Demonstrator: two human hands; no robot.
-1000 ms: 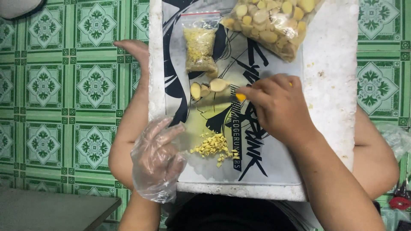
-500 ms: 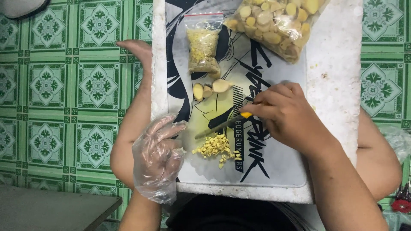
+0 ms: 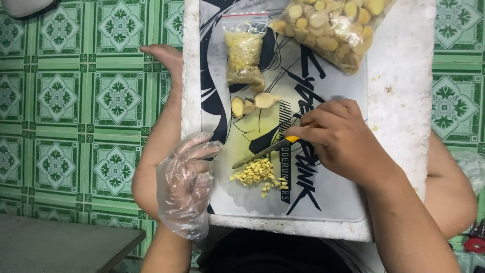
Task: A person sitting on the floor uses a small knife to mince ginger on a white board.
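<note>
- A knife [image 3: 260,153] with a yellow handle is held in the right hand [image 3: 343,139]; the fingers are pressed together around the handle, so that only a small yellow part is seen; the blade lies flat and slanted, its tip towards the left, just above a small heap of chopped pieces [image 3: 257,174].
- Compared with one second ago, the knife has been brought down from the peeled chunks [image 3: 250,104] to the heap; the blade, which was near the chunks, is now beside the chopped pieces; it is judged that cutting is finished for the moment and the pieces are being gathered or scraped.
- The heap rests on the printed mat [image 3: 328,192], near its lower middle; the chunks stay further up, apart from the heap.
- The left hand [image 3: 184,184], covered by a loose clear plastic glove, is laid at the left edge of the white foam board [image 3: 404,101]; its fingers are spread loosely and nothing is held; its place has hardly changed.
- Above the chunks a small zip bag [image 3: 243,53] of chopped pieces is seen; at the top right a big bag [image 3: 333,28] of peeled chunks lies.
- Green patterned floor tiles [image 3: 76,101] are seen around the board.
</note>
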